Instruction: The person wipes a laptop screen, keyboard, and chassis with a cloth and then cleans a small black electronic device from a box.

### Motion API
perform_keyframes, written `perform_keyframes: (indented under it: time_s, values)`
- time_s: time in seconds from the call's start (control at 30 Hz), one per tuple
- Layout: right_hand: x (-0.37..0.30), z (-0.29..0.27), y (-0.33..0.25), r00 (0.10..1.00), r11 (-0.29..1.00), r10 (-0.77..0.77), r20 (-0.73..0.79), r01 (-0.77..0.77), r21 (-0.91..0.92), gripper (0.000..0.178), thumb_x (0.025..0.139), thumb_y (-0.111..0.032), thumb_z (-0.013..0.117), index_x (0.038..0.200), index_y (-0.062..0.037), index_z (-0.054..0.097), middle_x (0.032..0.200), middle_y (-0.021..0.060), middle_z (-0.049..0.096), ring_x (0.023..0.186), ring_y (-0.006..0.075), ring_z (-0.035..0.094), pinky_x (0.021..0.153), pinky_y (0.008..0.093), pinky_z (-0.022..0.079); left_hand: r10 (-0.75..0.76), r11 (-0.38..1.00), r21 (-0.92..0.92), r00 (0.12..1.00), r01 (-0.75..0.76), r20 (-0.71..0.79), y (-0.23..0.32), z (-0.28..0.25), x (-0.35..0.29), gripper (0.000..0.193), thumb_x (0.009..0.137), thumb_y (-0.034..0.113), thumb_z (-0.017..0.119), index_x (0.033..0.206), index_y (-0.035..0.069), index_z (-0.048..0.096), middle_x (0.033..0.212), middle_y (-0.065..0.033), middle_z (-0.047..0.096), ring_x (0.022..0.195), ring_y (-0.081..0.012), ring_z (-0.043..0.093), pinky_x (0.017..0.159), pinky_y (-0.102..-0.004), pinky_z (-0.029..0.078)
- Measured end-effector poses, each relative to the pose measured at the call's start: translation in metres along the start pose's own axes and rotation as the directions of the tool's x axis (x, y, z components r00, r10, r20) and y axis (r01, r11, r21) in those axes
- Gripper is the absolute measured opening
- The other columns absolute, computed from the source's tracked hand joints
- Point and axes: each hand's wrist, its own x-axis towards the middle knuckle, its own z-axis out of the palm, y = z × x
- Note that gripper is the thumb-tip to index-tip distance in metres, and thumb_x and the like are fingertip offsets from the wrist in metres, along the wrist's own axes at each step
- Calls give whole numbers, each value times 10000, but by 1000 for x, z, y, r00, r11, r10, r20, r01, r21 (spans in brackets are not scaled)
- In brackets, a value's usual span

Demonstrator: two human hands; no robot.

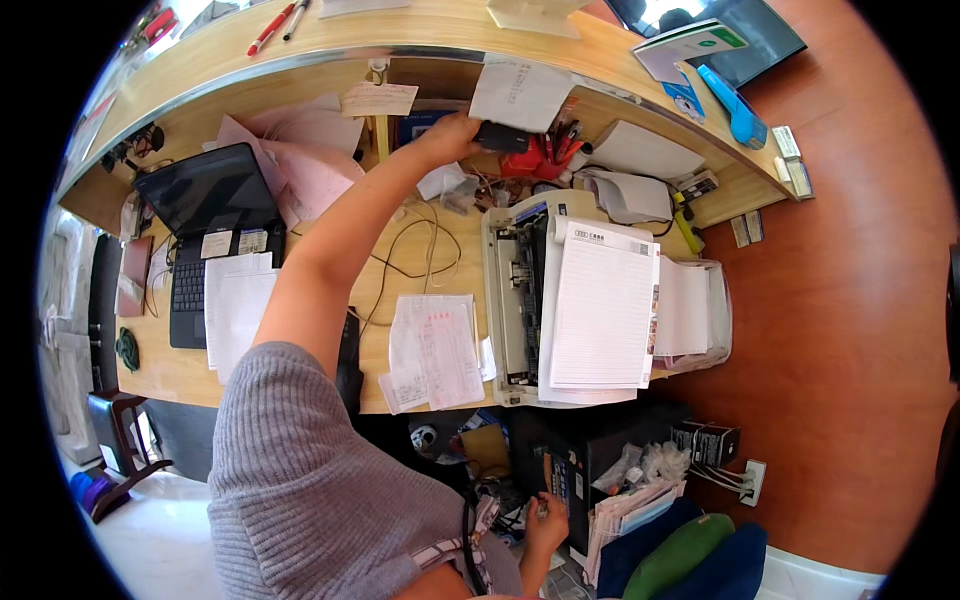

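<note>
My left arm stretches far across the desk, and my left hand (453, 140) closes around the end of a dark, flat, oblong object (503, 137) at the shelf opening. Its exact kind does not show, and some fingers are hidden. A sheet of paper (515, 93) hangs just above it, and a red pen holder (543, 158) with pens stands right beside it. My right hand (546, 522) is low, near my body, beside a black cabinet-like box. Its fingers are curled around something small that I cannot make out.
A printer (515, 300) with a notepad (603, 310) on top stands right of loose papers (435, 345). Cables (425, 265) cross the desk. An open laptop (205, 210) sits at the left. A raised counter (400, 30) edges the far side. Below are a power strip (753, 483) and cushions (680, 560).
</note>
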Motion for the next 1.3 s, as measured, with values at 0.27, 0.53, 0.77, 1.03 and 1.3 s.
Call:
perform_keyframes:
  time_s: [0.27,0.53,0.77,1.03,1.3]
  values:
    - [6,9,-12,998,998,61,4,-61,15,181,785,-191,714,938,-98,691,886,97,674,842,307,645,732,398,511,-9,999,-48,999,12,54,3,16,13,550,744,236,756,1190,60,487,1065,-248,611,988,-419,595,841,-455,493]
    - [11,18,-16,1000,999,27,9,-27,38,181,772,-166,720,937,-94,697,863,101,673,812,301,653,715,378,513,83,994,-71,995,-87,-58,-10,17,8,506,738,165,734,1167,76,481,1074,-255,602,980,-415,597,814,-466,491]
    - [20,17,-31,1000,998,-11,-9,12,55,186,760,-148,733,932,-86,696,846,100,669,786,298,655,693,369,515,-13,995,-96,1000,15,23,-12,25,-12,538,693,45,729,1126,133,423,1100,-190,544,952,-425,586,783,-475,486]
    - [16,15,-33,1000,998,-2,0,2,62,190,770,-158,730,939,-81,691,856,105,666,795,300,649,694,380,510,-90,996,-23,996,90,16,-6,37,-4,576,687,8,732,1149,112,405,1136,-200,527,961,-410,593,771,-465,502]
    - [8,11,-35,1000,1000,10,-16,-10,17,197,772,-172,731,942,-78,695,855,104,670,793,298,652,703,379,512,-250,937,249,968,246,-16,-9,73,26,383,755,78,680,1097,13,518,954,-201,656,922,-354,646,727,-441,551]
